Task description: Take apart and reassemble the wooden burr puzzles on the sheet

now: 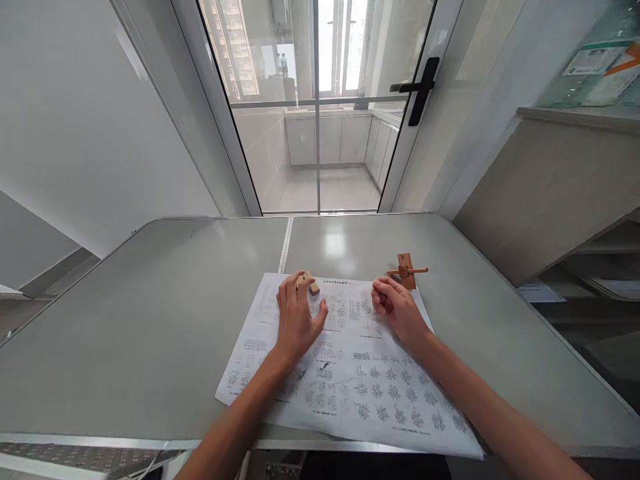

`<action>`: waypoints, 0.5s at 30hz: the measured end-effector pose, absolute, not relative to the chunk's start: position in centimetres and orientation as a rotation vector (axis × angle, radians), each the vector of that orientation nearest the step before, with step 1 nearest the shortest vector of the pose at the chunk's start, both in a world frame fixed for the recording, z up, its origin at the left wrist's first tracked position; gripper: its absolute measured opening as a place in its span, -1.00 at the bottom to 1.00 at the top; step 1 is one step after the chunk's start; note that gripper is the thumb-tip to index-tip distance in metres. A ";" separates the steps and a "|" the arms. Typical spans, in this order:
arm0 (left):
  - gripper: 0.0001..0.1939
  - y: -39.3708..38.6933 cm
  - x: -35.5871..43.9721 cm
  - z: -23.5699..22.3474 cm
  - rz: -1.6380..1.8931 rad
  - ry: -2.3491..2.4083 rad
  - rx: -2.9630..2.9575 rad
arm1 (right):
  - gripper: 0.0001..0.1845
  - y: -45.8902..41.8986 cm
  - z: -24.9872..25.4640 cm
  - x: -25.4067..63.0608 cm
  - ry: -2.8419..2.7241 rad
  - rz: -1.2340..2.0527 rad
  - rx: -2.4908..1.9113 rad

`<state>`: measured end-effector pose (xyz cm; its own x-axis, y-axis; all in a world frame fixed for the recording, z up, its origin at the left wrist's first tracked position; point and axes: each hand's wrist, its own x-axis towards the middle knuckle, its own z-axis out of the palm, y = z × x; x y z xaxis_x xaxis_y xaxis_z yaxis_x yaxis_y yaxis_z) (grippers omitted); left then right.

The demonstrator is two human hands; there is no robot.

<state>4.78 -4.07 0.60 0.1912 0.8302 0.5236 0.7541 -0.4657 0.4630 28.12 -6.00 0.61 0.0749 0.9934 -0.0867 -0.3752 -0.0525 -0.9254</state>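
Observation:
My left hand (296, 313) is over the upper left of a printed paper sheet (345, 393), thumb held apart from the curved fingers. Just beyond its fingertips are small light wooden pieces (314, 289), partly covered by the fingers; whether they touch is unclear. My right hand (393, 305) is above the sheet's upper right, its fingers curled together in a pinch. What lies inside that pinch, if anything, is hidden. Right behind it stands a reddish-brown wooden puzzle (406, 271) with a "2" on its upright piece and a thin stick running across. Rows of line drawings cover the sheet.
The sheet lies on a grey-green table (125, 333), overhanging its front edge. Behind the table is a glass door (320, 133) with a black handle (424, 90). A wooden shelf unit (545, 193) stands at the right, with plastic-wrapped goods (600, 70) on top.

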 end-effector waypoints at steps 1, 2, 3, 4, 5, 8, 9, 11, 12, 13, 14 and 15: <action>-0.59 -3.8 4.5 0.4 1.118 1.599 2.339 | -0.63 -6.1 0.7 27.9 -0.868 1.338 -1.034; -0.57 -3.6 4.3 0.3 1.094 1.629 2.336 | -0.61 -6.3 0.8 27.7 -0.907 1.326 -1.047; -0.54 -3.4 4.0 0.1 1.069 1.650 2.332 | -0.60 -6.4 0.8 27.5 -0.943 1.318 -1.057; -0.51 -3.2 3.8 0.0 1.047 1.658 2.331 | -0.60 -6.5 0.9 27.3 -0.974 1.310 -1.063; -0.48 -3.0 3.7 -0.2 1.028 1.656 2.330 | -0.59 -6.6 0.9 27.2 -1.003 1.308 -1.069; -0.41 -2.8 3.5 -0.4 0.975 1.616 2.345 | -0.58 -6.6 1.0 27.1 -1.063 1.313 -1.081; -0.41 -2.8 3.5 -0.5 0.951 1.603 2.356 | -0.57 -6.6 0.9 27.1 -1.076 1.315 -1.079; -0.42 -2.7 3.5 -0.7 0.898 1.587 2.385 | -0.57 -6.5 0.8 27.1 -1.100 1.317 -1.068; -0.44 -2.7 3.6 -0.8 0.871 1.583 2.401 | -0.58 -6.5 0.7 27.1 -1.110 1.314 -1.062; -0.46 -2.6 3.6 -0.9 0.848 1.581 2.415 | -0.58 -6.4 0.6 27.1 -1.120 1.310 -1.057; -0.47 -2.6 3.6 -0.9 0.829 1.580 2.425 | -0.59 -6.4 0.6 27.2 -1.128 1.306 -1.055; -0.47 -2.5 3.6 -1.0 0.817 1.578 2.429 | -0.59 -6.4 0.6 27.2 -1.136 1.304 -1.055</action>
